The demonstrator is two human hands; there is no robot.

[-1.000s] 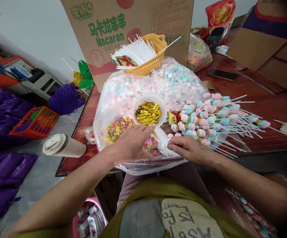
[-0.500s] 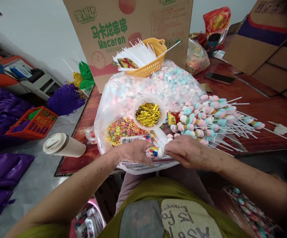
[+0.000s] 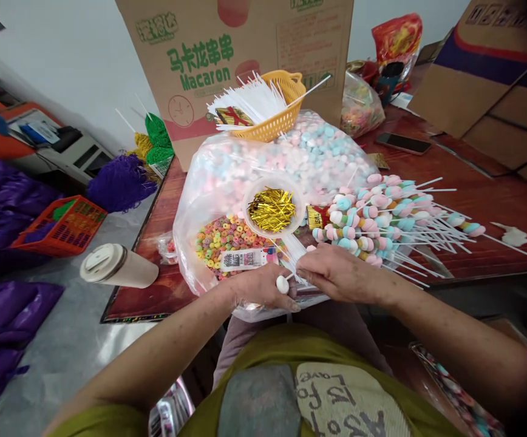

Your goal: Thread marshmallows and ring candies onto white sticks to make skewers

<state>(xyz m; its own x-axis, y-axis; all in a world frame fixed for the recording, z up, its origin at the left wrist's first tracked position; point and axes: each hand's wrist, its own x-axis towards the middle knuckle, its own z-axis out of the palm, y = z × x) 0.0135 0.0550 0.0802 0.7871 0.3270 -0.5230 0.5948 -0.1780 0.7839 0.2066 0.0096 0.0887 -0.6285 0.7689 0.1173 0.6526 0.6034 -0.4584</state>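
My left hand [image 3: 263, 287] is closed at the near edge of the clear bag, with a smooth white marshmallow [image 3: 282, 284] at its fingers. A short bit of thin white stick [image 3: 290, 277] runs from the marshmallow toward my right hand [image 3: 340, 273]. The right fingers are pinched around the stick's end, mostly hidden. Loose white sticks [image 3: 294, 252] lie just beyond both hands. Colourful cereal rings [image 3: 224, 237] are spread to the left, with a small printed packet [image 3: 249, 259] on them. A round tub [image 3: 249, 195] of gold twist ties [image 3: 272, 209] stands behind.
Finished marshmallow skewers [image 3: 377, 218] are piled at right. A bag of pastel marshmallows [image 3: 331, 142] lies behind, with a yellow basket [image 3: 286, 118] of sticks on top. A lidded cup [image 3: 127, 266] stands at the left table edge. A phone [image 3: 403, 142] lies at back right.
A colourfully patterned piece with a white end showed at my left hand; now a plain white marshmallow shows there. Both hands have shifted slightly, and more of the packet on the rings is visible.
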